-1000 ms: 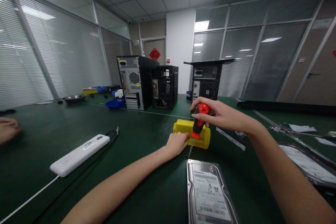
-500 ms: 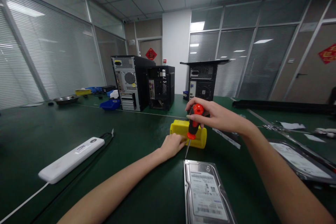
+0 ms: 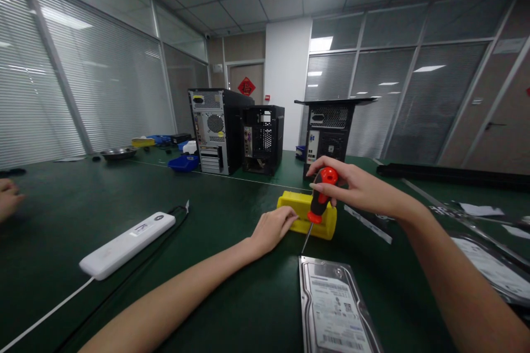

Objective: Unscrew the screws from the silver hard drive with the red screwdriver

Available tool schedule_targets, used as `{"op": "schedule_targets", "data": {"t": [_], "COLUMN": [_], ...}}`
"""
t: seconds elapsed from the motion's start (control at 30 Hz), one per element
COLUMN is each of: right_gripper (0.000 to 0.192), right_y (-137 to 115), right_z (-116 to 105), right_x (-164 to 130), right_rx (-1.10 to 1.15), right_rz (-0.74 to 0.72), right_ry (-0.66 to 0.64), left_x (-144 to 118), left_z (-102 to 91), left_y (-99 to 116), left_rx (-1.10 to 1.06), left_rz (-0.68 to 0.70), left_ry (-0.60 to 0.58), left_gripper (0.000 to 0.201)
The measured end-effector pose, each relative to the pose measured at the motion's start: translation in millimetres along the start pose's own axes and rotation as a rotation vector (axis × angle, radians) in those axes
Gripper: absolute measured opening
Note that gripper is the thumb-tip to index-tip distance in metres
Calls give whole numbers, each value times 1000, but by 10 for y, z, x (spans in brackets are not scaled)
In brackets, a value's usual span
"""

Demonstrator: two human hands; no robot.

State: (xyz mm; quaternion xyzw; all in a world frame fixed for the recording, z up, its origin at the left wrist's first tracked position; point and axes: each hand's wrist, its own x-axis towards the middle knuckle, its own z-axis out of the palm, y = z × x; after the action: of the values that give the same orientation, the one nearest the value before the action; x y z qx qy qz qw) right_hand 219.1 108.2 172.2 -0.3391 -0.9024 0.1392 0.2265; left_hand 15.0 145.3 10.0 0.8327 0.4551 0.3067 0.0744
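My right hand [image 3: 351, 185] grips a screwdriver [image 3: 319, 203] by its red and black handle; the thin shaft slants down, with the tip close to the far left corner of a hard drive [image 3: 337, 306]. The drive lies flat, label up, on the green table [image 3: 62, 220]. My left hand [image 3: 271, 229] rests on the table with fingers apart, its fingertips touching the left end of a yellow plastic box [image 3: 327, 225] just behind the screwdriver.
A white power strip [image 3: 126, 244] with its cable lies at the left. Three black computer cases [image 3: 217, 129] stand at the back. Blue trays [image 3: 182, 162] and a metal bowl [image 3: 118, 153] sit far left. Another person's hand [image 3: 8, 198] shows at the left edge. More drives [image 3: 494, 273] lie right.
My left hand has loosened from the yellow box, fingers now spread. The screwdriver stays near the drive's far corner. The view shifted slightly; the other person's hand is back at the left edge.
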Motion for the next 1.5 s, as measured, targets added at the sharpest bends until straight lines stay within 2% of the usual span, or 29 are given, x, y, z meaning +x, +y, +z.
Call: {"op": "schedule_targets", "data": {"t": [0.1,0.27,0.37,0.5,0.6,0.73,0.8,0.97,1.03,1.1,1.27,1.4,1.5], "right_gripper": [42,43,45,48,48,47,43,30,31,34,36,43,48], "right_y": [6,19,-8,-51,-27,55,78,72,86,118,163,98,39], "right_z": [21,62,95,123,84,-78,-182,-419,-502,-577,-683,-656,-614], "right_x": [13,35,40,29,5,-71,-132,-315,-386,-454,-590,-623,-608], "right_rx": [-1,-15,-28,-12,53,218,198,215,266,267,193,35,-147], "right_rz": [5,-36,-41,-14,-13,19,32,5,-10,-7,-35,-1,36], "right_ry": [13,16,46,57,104,282,429,890,1007,1070,1109,1042,1010], "left_x": [-185,-573,-713,-768,-780,-811,-828,-868,-882,-898,-960,-992,-986], "left_z": [-165,-339,-313,-240,-242,-274,-265,-212,-216,-232,-229,-184,-177], "left_y": [41,194,278,344,371,387,396,458,505,558,661,666,652], "left_rx": [-135,-300,-371,-282,-282,-363,-409,-496,-497,-492,-483,-501,-501], "left_rz": [-38,-113,-137,-126,-107,-57,-27,-52,-54,-63,-172,-201,-219], "left_ry": [68,94,6,-149,-187,-128,-103,-65,-76,-82,-90,-148,-135], "left_gripper": [25,30,36,39,34,17,14,15,16,18,21,19,17]}}
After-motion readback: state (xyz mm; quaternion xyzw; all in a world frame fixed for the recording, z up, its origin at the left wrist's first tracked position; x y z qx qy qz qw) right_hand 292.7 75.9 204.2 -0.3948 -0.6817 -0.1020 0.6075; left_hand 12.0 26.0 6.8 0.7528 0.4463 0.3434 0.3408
